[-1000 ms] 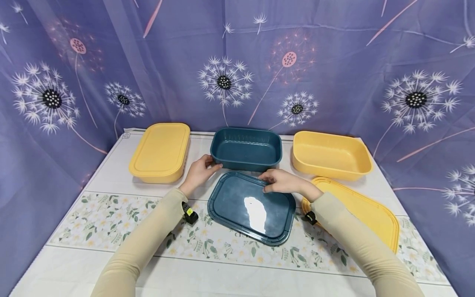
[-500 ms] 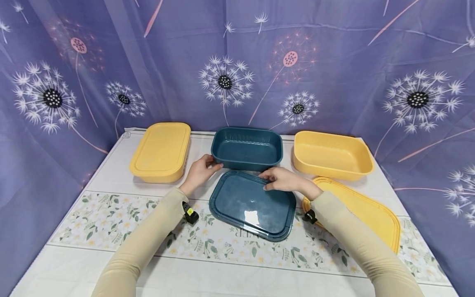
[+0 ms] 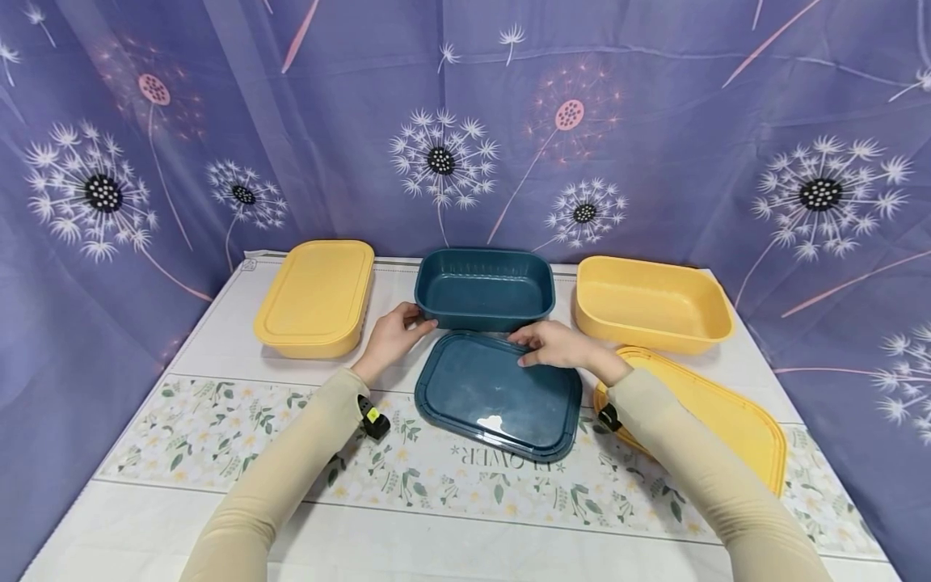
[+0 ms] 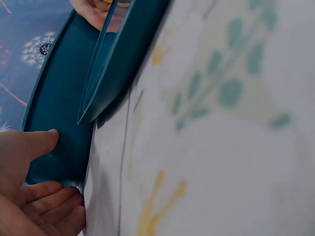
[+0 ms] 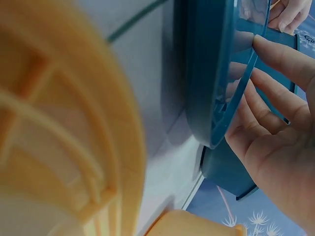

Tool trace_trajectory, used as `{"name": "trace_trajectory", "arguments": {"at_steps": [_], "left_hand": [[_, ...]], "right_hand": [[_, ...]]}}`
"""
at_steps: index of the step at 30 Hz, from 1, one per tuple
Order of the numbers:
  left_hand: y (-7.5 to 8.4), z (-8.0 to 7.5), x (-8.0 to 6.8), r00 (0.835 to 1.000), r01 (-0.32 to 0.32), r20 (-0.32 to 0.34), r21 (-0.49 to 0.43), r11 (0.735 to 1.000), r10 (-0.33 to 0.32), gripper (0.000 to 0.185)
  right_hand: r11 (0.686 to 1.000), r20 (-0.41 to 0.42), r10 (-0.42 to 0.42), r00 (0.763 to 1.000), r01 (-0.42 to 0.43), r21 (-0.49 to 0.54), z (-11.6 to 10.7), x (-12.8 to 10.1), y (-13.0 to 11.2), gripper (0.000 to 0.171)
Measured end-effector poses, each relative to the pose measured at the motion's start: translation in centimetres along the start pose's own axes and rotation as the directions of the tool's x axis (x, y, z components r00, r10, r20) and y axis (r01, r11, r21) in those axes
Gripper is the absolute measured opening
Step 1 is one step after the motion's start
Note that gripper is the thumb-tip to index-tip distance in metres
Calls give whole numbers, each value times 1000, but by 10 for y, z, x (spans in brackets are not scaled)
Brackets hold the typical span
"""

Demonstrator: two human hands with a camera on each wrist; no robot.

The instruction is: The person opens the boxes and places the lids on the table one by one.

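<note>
A dark blue open container [image 3: 483, 289] stands at the table's back middle. My left hand [image 3: 416, 323] grips its front left corner, thumb on the front wall; in the left wrist view the thumb [image 4: 34, 145] presses the blue container [image 4: 54, 118]. A blue lid [image 3: 498, 396] lies just in front of it, its far edge raised. My right hand [image 3: 527, 352] pinches that far edge. In the right wrist view my right hand's fingers [image 5: 275, 54] curl over the blue lid [image 5: 209, 73] rim.
A closed yellow box [image 3: 314, 297] sits at the back left. An open yellow container [image 3: 650, 303] sits at the back right, with a yellow lid [image 3: 727, 412] in front of it under my right forearm. A patterned curtain [image 3: 465, 121] hangs behind the table.
The right hand has lifted the blue lid's far edge and drawn the lid toward the blue container. The left hand has stayed at the container's corner.
</note>
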State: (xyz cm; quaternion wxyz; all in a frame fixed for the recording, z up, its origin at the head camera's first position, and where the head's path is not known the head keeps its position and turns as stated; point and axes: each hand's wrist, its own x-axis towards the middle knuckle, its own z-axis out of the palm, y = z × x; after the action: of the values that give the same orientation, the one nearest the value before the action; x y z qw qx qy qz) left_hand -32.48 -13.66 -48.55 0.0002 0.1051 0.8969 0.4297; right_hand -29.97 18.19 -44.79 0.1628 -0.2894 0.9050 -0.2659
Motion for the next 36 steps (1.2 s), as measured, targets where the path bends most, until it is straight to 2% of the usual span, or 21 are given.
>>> {"name": "trace_trajectory", "arguments": {"at_steps": [15, 19, 23, 26, 30, 36], "left_hand": [[-2, 1, 2, 1000, -10, -1, 17, 1000, 10, 53], [-1, 0, 1, 1000, -25, 14, 43, 999, 25, 54], [1, -1, 0, 999, -43, 34, 78, 996, 41, 47], [3, -1, -1, 998, -41, 61, 109, 993, 35, 48], [7, 0, -3, 996, -28, 83, 138, 990, 17, 59], [14, -1, -13, 993, -24, 115, 171, 985, 4, 52]], "right_hand": [[1000, -17, 10, 1000, -10, 14, -2, 0, 1, 45], [1000, -18, 13, 1000, -13, 9, -1, 1, 1, 44], [1000, -20, 18, 1000, -18, 7, 0, 1, 2, 44], [1000, -21, 18, 1000, -18, 1, 0, 1, 3, 44], [1000, -20, 18, 1000, -18, -10, -1, 0, 3, 44], [999, -15, 23, 1000, -24, -23, -1, 0, 2, 44]]}}
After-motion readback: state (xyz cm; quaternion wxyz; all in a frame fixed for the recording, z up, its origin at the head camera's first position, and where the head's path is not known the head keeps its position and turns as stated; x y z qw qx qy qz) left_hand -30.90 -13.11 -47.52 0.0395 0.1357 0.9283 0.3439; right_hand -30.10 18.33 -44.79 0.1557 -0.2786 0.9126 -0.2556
